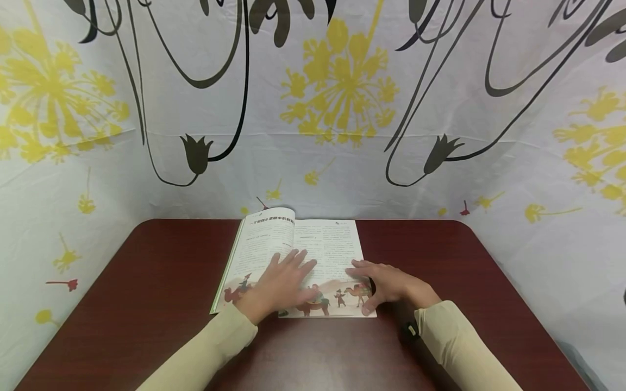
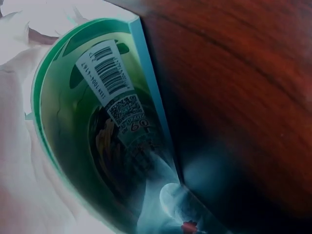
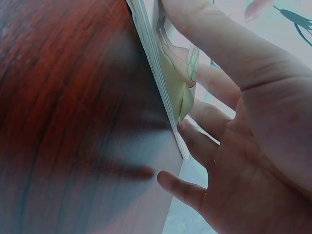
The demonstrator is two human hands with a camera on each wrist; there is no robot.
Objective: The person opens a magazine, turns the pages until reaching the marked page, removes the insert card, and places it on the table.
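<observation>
Book (image 1: 332,239) open on desk (image 1: 161,282), L hand (image 1: 283,279) spread across it, prob. to flatten; R hand (image 1: 391,282) spread at its right edge, prob. to steady.

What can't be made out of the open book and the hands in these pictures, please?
Head view: the open book's body text, too small to read.
Head view: the page area beneath the left hand, covered by it.
Left wrist view: the green cover's lower part, cut off by the bottom edge.
Right wrist view: part of the right hand, cut off by the right edge.
</observation>
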